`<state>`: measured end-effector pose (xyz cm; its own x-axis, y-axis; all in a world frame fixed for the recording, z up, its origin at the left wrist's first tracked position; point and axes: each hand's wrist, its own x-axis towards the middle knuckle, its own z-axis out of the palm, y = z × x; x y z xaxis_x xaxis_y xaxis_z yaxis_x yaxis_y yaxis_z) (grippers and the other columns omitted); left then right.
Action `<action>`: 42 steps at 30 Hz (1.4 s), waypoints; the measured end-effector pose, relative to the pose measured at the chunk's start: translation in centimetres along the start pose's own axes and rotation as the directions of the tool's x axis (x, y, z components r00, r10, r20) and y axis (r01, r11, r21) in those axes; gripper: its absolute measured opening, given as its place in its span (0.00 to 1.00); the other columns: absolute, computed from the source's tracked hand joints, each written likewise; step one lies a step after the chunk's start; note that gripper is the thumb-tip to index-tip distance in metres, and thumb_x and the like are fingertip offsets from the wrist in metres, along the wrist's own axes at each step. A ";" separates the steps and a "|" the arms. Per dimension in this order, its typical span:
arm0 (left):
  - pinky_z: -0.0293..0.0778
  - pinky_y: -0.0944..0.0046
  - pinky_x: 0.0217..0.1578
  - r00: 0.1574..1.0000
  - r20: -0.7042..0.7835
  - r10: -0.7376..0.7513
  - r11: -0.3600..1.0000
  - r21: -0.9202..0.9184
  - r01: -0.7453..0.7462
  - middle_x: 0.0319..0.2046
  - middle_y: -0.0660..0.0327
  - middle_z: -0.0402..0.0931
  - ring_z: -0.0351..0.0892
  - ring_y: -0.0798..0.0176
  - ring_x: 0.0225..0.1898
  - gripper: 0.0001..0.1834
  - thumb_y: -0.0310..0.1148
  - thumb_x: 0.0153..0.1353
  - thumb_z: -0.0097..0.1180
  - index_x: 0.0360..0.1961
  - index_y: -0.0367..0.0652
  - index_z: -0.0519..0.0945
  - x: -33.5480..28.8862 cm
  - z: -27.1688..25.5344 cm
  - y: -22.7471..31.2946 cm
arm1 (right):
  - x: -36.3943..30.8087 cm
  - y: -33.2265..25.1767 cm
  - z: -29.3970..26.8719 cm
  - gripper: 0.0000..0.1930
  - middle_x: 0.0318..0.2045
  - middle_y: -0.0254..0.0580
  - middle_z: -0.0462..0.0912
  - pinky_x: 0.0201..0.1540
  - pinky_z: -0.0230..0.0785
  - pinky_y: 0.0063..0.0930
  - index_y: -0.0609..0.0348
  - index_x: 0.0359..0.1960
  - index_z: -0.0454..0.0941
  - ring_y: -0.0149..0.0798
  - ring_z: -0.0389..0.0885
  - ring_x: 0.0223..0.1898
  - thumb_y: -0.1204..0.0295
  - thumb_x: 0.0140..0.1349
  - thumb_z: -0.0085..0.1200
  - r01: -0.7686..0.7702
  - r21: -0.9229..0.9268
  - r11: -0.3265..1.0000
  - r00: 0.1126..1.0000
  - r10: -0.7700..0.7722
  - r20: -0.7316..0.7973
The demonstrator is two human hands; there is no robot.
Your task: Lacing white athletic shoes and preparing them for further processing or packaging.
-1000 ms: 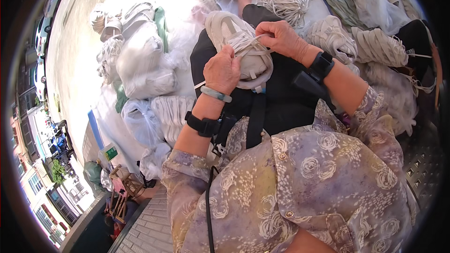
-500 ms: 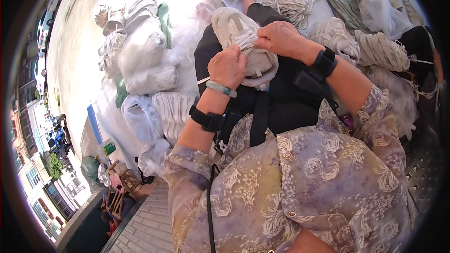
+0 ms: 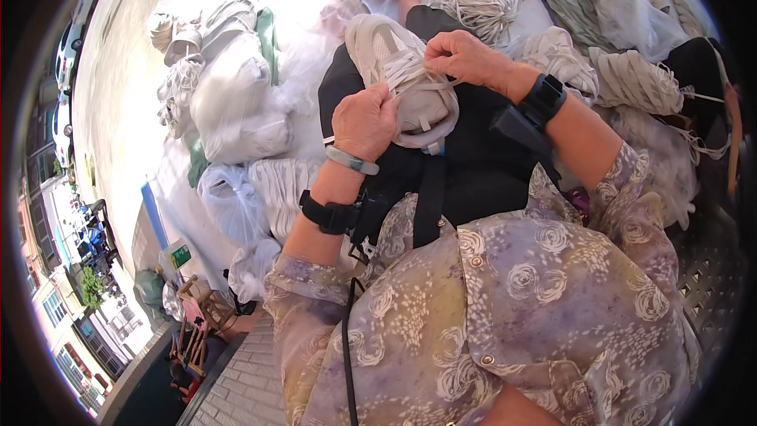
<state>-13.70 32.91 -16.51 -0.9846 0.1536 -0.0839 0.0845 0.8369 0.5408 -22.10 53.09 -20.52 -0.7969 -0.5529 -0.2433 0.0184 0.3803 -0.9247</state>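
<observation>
Beige mesh sneaker point(image 3: 398, 79) on lap; left hand point(image 3: 364, 120) grips side, right hand point(image 3: 461, 55) pinches flat lace point(image 3: 410, 71)

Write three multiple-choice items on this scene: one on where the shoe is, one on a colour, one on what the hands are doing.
1. Where does the shoe rest?
A. on the person's lap
B. on the brick pavement
C. inside a plastic bag

2. What colour is the lace?
A. red
B. off-white
C. black

3. What is the state of the hands?
A. both hang free
B. only one touches the shoe
C. both are closed on the shoe and its lace

Answers:
1 A, since the shoe lies on the dark lap in front of the body.
2 B, the lace is pale like the shoe.
3 C, the left hand grips the shoe's side while the right hand pinches the lace.
</observation>
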 end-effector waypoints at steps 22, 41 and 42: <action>0.60 0.67 0.20 0.965 0.262 -0.006 0.943 -0.319 0.092 0.14 0.61 0.63 0.63 0.67 0.17 0.09 0.27 0.54 0.55 0.20 0.37 0.71 -9.8 -9.3 -3.0 | -1.0 -0.2 0.4 0.08 0.29 0.26 0.75 0.34 0.61 0.17 0.60 0.31 0.76 0.21 0.68 0.31 0.68 0.59 0.50 -0.209 0.290 0.934 0.978 0.202 0.053; 0.62 0.60 0.19 0.900 -0.167 0.403 0.780 0.578 -0.242 0.15 0.62 0.65 0.67 0.56 0.16 0.06 0.29 0.50 0.59 0.29 0.46 0.75 -8.7 -10.2 -4.0 | -5.8 -0.9 -1.1 0.05 0.24 0.42 0.77 0.33 0.67 0.39 0.54 0.28 0.76 0.47 0.76 0.30 0.68 0.56 0.49 0.295 -0.701 0.649 0.935 -0.347 0.072; 0.62 0.60 0.19 0.899 -0.166 0.405 0.778 0.579 -0.243 0.15 0.62 0.65 0.67 0.56 0.16 0.06 0.29 0.50 0.59 0.29 0.46 0.75 -8.8 -10.7 -3.0 | -5.2 -1.0 -0.8 0.05 0.24 0.42 0.77 0.33 0.67 0.39 0.54 0.28 0.76 0.47 0.76 0.30 0.68 0.56 0.49 0.295 -0.701 0.650 0.935 -0.348 0.071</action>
<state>-6.94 23.46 -8.41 -0.8767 0.3892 0.2827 0.3936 0.9182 -0.0434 -18.44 56.20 -18.05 -0.7087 -0.7016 0.0737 -0.6461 0.6035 -0.4673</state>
